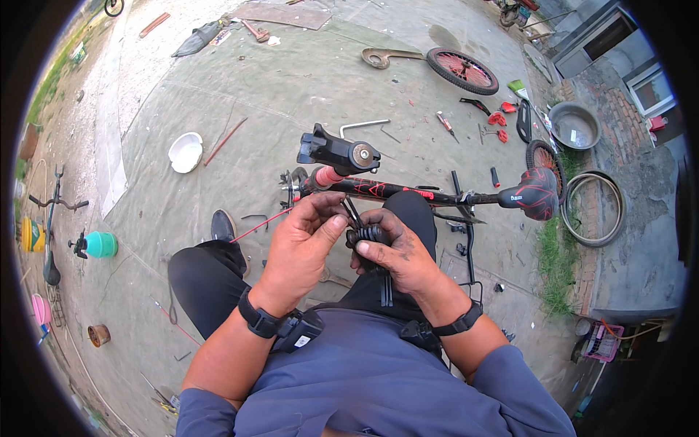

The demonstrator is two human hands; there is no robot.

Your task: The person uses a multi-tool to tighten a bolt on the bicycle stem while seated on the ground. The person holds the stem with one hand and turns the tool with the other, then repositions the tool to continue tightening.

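My left hand (306, 237) pinches a thin black key fanned out from a black hex key set (366, 234). My right hand (397, 251) grips the body of that set, and more black keys hang down below it. Just beyond both hands lies a small black and red bicycle frame (393, 191), resting across my knees. Its stem (336, 154) points left and its black and red saddle (531, 193) points right.
A tarp covers the ground, with a white bowl (186, 151), a red-spoked wheel (462, 70), a metal basin (574, 125), a loose tyre (593, 207), red pedals (498, 118) and scattered tools. A teal bucket (100, 244) and another small bike (51, 218) stand at left.
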